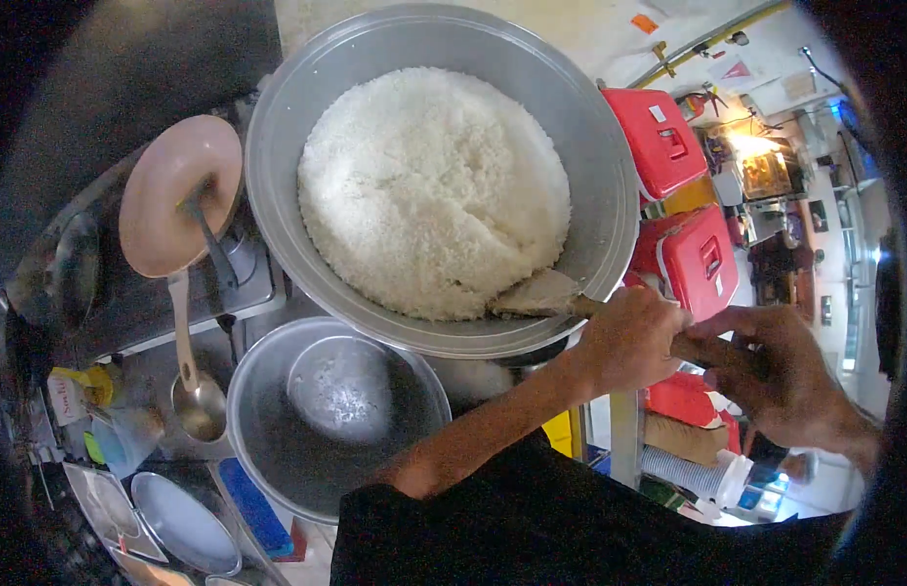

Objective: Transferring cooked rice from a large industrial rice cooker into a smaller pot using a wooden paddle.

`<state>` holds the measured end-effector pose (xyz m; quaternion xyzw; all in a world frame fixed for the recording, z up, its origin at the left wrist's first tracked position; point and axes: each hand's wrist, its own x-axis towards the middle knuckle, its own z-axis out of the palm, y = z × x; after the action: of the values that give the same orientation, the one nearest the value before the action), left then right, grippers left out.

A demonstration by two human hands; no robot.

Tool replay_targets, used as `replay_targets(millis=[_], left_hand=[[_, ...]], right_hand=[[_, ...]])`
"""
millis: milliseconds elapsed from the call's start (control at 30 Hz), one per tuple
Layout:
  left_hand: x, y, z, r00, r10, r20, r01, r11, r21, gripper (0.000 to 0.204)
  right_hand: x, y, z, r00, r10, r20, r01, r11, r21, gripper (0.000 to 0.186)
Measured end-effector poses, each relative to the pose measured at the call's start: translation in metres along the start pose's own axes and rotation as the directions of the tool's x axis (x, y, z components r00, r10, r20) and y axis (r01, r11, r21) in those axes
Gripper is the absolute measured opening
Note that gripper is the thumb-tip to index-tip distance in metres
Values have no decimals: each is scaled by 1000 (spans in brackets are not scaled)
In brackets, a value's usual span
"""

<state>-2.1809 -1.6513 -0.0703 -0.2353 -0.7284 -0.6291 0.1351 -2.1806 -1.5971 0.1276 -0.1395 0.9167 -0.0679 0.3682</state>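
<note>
A big round metal pot [602,186] holds a broad mound of white cooked rice [414,186]. At its near right side, the blade of a wooden paddle [539,293] is pushed into the edge of the rice. My left hand [631,337] is closed around the paddle's handle just outside the pot rim. Farther back along the same handle, to the right, my right hand [778,379] is wrapped around it too. The paddle's tip is hidden in the rice.
A large metal basin [278,430] stands near left of the pot. Left of it are a pink frying pan [161,210] with a black utensil, a metal ladle [199,410] and a stove. Two red-lidded containers [659,146] stand close on the right.
</note>
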Motion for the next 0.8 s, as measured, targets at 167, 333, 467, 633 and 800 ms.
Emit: replay_targets(millis=[167, 333, 467, 633, 800], left_hand=[[-6, 0, -2, 999, 19, 41, -20, 999, 28, 21], [-11, -5, -1, 987, 44, 156, -54, 997, 62, 21], [-20, -11, 4, 976, 97, 195, -121, 986, 118, 20], [-28, -20, 9, 970, 136, 204, -158, 983, 97, 18], [-42, -15, 8, 964, 260, 52, -265, 954, 139, 18]], right_hand=[[-5, 7, 19, 978, -127, -167, 133, 991, 26, 25], [-5, 7, 32, 953, -263, -152, 221, 944, -244, 23], [-9, 6, 49, 966, -170, -194, 119, 961, -249, 28], [-10, 5, 64, 971, -103, -217, 40, 960, -278, 36], [-8, 7, 80, 933, -101, -346, 31, 979, -201, 31]])
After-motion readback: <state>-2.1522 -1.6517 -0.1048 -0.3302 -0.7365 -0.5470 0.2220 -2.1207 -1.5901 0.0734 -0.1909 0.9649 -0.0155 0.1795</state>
